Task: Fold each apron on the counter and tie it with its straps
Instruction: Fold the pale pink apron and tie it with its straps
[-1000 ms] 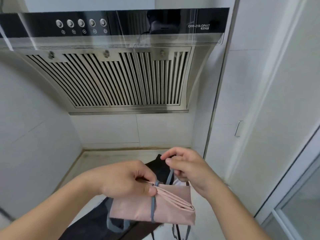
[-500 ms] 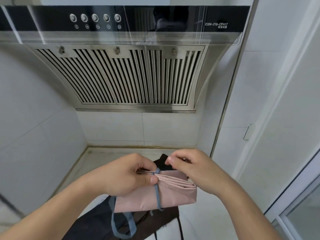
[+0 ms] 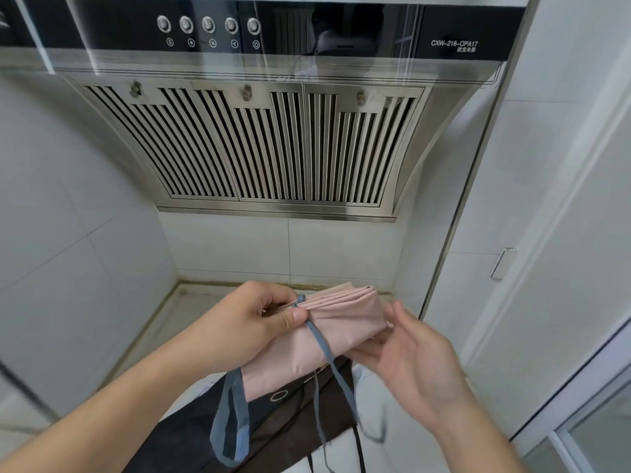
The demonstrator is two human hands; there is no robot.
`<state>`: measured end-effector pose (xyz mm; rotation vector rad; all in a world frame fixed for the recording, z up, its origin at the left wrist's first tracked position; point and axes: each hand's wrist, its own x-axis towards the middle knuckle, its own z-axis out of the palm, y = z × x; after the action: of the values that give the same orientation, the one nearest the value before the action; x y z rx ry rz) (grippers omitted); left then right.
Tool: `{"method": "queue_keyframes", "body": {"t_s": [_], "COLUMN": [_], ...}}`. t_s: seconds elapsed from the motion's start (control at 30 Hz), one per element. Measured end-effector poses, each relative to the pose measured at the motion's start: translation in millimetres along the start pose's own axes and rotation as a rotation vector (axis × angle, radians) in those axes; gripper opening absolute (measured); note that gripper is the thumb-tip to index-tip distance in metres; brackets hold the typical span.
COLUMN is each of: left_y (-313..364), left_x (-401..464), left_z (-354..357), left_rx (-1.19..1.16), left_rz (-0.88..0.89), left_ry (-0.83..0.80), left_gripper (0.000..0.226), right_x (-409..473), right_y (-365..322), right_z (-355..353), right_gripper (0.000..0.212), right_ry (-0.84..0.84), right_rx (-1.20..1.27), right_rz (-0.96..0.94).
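- Folded pink apron (image 3: 341,331) held up in the air above the near part of the table (image 3: 191,312), not resting on it.
- Left hand (image 3: 252,326): grip closed on the bundle's left end, thumb pinning the blue-grey strap (image 3: 321,346) where it crosses the top fold.
- Right hand (image 3: 409,353): open, palm up, fingers spread just beside and under the bundle's right end; holds nothing.
- Step in hand, judged: wrap and knot the strap round the bundle. To do well: keep the thumb pinch firm so the wrap keeps tension; right hand should take the dangling tail below, not the cloth; pull snug across the middle so the folds do not fan out at the right end.
- A wider strap loop (image 3: 230,425) hangs off the bundle's lower left; risk of catching it in the knot.
- Dark apron (image 3: 283,418) lies unfolded on the table directly beneath; its thin cords could be picked up by mistake.
- Range hood (image 3: 273,145) overhead, well apart; no obstruction.
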<state>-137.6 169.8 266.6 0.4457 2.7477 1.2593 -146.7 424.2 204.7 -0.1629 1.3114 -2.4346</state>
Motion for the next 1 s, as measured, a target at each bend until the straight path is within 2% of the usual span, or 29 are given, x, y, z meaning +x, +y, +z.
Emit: {"method": "queue_keyframes", "body": {"t_s": [0.03,0.1,0.13,0.17,0.2,0.27,0.33,0.4,0.43,0.5,0.57,0.63,0.67,0.73,0.8,0.87,0.9,1.0], "left_y": [0.8,1.2,-1.0,-3.6,-6.5,-11.4,-11.4,-8.3,-6.3,-2.2,1.8,3.6,2.9,-0.7,-4.2,-4.0,-2.9,-0.9], "left_x": [0.2,2.3,4.0,5.8,6.8,6.4,2.1,-1.6,-4.1,-5.9,-5.8,-5.8,-6.0,-5.0,-3.6,-2.6,-2.5,-2.1], "left_z": [1.8,5.5,6.8,7.4,7.2,5.9,7.1,13.3,14.8,18.3,17.4,13.4,11.8,9.9,11.8,14.4,15.1,14.6], "left_rx": [-0.002,0.017,0.056,0.114,0.180,0.299,0.329,0.250,0.182,0.062,-0.017,-0.068,-0.068,-0.044,-0.014,0.009,0.012,0.034], "left_rz": [0.006,0.015,0.016,0.011,-0.003,-0.050,-0.081,-0.057,-0.042,0.006,0.040,0.047,0.046,0.043,0.054,0.056,0.055,0.050], "left_ry": [0.035,0.110,0.135,0.145,0.135,0.034,-0.141,-0.310,-0.349,-0.339,-0.297,-0.262,-0.248,-0.263,-0.304,-0.319,-0.325,-0.348], "left_gripper": [0.026,0.026,0.027,0.027,0.027,0.027,0.027,0.026,0.026,0.030,0.025,0.019,0.020,0.022,0.028,0.031,0.030,0.026], "right_x": [-5.0,-14.0,-18.9,-20.4,-19.7,-20.9,-21.0,-12.9,0.0,27.0,41.5,38.3,34.4,26.8,19.2,15.4,14.7,16.7], "right_y": [12.3,30.7,33.1,31.5,26.2,4.9,-32.3,-66.1,-76.5,-84.6,-75.5,-60.7,-54.9,-46.8,-44.2,-44.1,-43.4,-43.1], "right_z": [4.8,15.0,21.1,23.8,21.8,21.6,34.2,45.5,45.2,34.2,17.1,9.5,9.3,16.4,31.0,43.7,47.0,47.4], "right_gripper": [0.045,0.057,0.051,0.037,0.020,0.019,0.022,0.024,0.024,0.018,0.010,0.014,0.011,0.020,0.029,0.031,0.030,0.022], "right_ry": [-0.088,-0.274,-0.329,-0.317,-0.247,-0.109,-0.058,-0.001,0.052,0.195,0.340,0.380,0.347,0.187,-0.052,-0.272,-0.326,-0.317], "right_rx": [0.097,-0.010,-0.164,-0.366,-0.584,-0.975,-0.996,-0.990,-1.080,-1.366,-1.574,-1.509,-1.448,-1.351,-1.252,-1.175,-1.157,-1.215], "right_rz": [0.045,0.139,0.166,0.173,0.146,0.017,-0.154,-0.307,-0.378,-0.459,-0.423,-0.368,-0.352,-0.333,-0.291,-0.190,-0.141,-0.098]}}
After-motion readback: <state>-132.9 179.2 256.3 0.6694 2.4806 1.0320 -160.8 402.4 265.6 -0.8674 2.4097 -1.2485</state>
